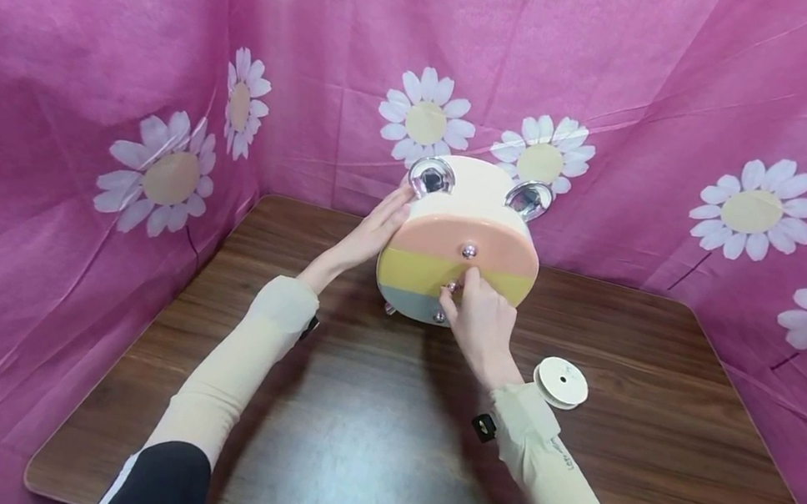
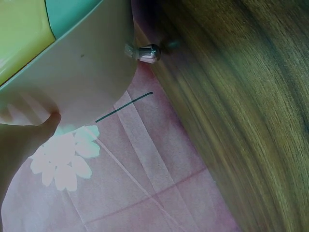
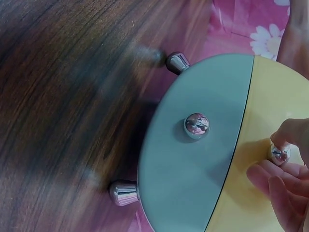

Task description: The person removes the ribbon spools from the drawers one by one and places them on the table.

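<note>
A rounded white storage box (image 1: 483, 179) stands on the table, its front split into peach, yellow and teal drawers. Two shiny silver bell shapes (image 1: 431, 178) top it, and short silver feet (image 3: 124, 193) hold it up. At the yellow middle drawer (image 3: 248, 128), my right hand (image 1: 486, 317) pinches the round silver knob (image 3: 280, 153) between thumb and fingers. The yellow and teal fronts look about level. My left hand (image 1: 368, 235) rests against the box's left side with fingers extended; in the left wrist view only part of it shows.
A white spool (image 1: 563, 381) lies on the brown wooden table (image 1: 349, 447), just right of my right wrist. Pink cloth (image 1: 338, 42) with daisies hangs behind the table and along both sides.
</note>
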Tool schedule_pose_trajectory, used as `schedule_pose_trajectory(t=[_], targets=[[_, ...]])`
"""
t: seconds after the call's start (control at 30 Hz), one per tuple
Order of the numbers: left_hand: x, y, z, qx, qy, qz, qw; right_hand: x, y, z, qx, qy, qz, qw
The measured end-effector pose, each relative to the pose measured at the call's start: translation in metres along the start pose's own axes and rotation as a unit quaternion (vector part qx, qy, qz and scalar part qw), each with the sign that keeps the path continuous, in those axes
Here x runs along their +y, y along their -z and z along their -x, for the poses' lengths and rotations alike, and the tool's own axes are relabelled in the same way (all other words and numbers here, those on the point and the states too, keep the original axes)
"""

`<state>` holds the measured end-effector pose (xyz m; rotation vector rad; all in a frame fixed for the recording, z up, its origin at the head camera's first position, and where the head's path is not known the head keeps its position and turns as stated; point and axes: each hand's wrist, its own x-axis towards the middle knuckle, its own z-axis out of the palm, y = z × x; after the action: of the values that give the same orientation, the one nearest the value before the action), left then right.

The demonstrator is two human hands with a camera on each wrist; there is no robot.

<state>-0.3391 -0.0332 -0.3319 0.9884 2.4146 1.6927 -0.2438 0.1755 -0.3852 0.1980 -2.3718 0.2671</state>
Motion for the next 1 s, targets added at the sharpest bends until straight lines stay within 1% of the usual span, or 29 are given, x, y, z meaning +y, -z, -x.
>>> schedule_pose_trajectory(t=[0.17,0.23,0.5,0.77,1.0], targets=[[-0.027,-0.003,-0.009,0.012,-0.001,-0.003,0.9999,0.0,-0.001,0.002,0.003,0.0,-0.005,1.0],[-0.03,-0.004,-0.01,0.017,-0.003,-0.008,0.9998,0.0,-0.001,0.002,0.004,-0.001,-0.007,1.0],[-0.032,-0.005,-0.012,0.017,-0.004,-0.015,0.9997,0.0,0.0,0.001,0.003,-0.007,-0.014,0.9999],[-0.031,-0.005,-0.012,0.021,-0.006,-0.004,0.9998,0.0,0.0,0.002,0.005,-0.004,-0.019,0.9998],[-0.031,-0.006,-0.013,0.022,-0.007,-0.016,0.9996,0.001,0.0,0.005,0.006,-0.01,-0.024,0.9996]])
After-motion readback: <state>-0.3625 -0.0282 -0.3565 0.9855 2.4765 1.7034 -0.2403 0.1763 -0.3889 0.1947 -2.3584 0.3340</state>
